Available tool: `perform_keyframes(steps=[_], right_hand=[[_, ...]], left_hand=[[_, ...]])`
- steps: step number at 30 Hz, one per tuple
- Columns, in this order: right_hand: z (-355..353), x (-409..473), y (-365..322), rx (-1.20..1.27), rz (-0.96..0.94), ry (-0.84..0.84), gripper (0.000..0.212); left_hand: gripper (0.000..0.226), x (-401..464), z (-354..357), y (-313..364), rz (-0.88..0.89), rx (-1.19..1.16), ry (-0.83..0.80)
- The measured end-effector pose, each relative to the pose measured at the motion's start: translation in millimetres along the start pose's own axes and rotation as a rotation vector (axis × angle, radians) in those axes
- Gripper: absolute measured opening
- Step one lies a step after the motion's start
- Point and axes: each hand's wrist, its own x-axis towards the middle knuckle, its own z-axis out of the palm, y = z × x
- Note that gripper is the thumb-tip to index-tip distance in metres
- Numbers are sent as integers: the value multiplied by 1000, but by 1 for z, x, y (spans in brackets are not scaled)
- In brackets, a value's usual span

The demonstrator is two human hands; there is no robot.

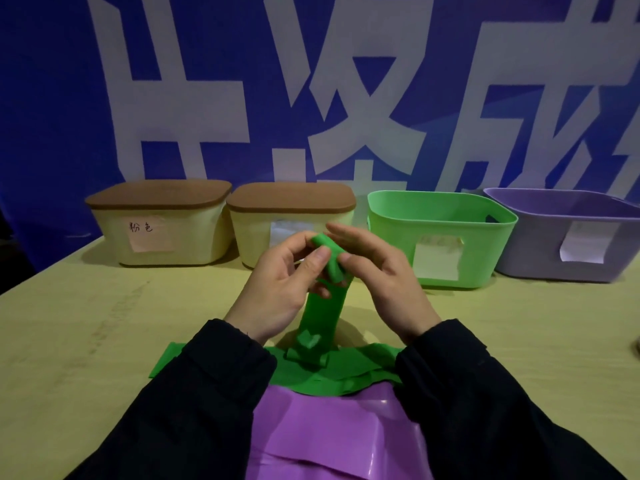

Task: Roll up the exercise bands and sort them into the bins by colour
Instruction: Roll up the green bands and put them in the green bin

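1. Far left at the back of the desk (86, 323) stands a cream bin with a brown lid (159, 223). A pinkish note with handwriting is stuck on its front.
2. Just to its right, nearly touching, is a second cream bin with a brown lid (291, 220). Its front label is partly hidden behind the hands.
3. The left hand (277, 289), coming out of a dark sleeve, is raised above the desk. Its thumb and fingers are curled and pinch the upper end of the green band (320, 313).
4. The green band has a small roll formed at its top between both hands. From there a strip hangs down to the desk, where the rest of it lies spread flat and creased near the person.
5. Under and in front of the green heap lies a purple band (329, 434), flat and glossy, reaching the near edge of the view between the two sleeves.
6. The right hand (381, 271) grips the roll from the other side, thumb against the green material, the fingers reaching over the top.
7. Behind the right hand sits the open green bin (440, 237), a pale label on its front.
8. Farthest right is the open purple bin (568, 237), a white label on its front; behind everything hangs a blue banner with large white characters (346, 98).
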Motion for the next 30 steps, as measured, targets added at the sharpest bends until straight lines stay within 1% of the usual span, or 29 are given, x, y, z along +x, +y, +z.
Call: perform_keyframes(steps=[3,6,9,11,15,19,23,25,28,30], right_hand=[[0,0,-3,95,21,-20,25],[-2,1,-3,138,0,35,12],[-4,1,-1,112,-26,78,17],[-5,1,0,110,-20,86,20],[-4,0,-2,125,4,71,18],[-2,-1,-7,86,42,27,22],[-3,-1,-7,94,48,83,12],[-4,-2,-6,60,37,89,8],[-2,-2,-7,29,13,114,14],[0,-1,-7,21,5,157,13]], left_hand=[[23,-2,-2,2,-8,29,-27],[25,-2,-1,4,-22,19,0],[22,-1,-1,5,-14,-2,127],[17,0,-2,4,-7,4,176],[16,0,-4,1,25,122,186],[20,0,-2,0,82,141,196],[30,0,0,3,37,33,208],[24,0,1,3,47,10,218],[20,-1,2,1,64,49,193],[22,-2,4,-2,66,87,170]])
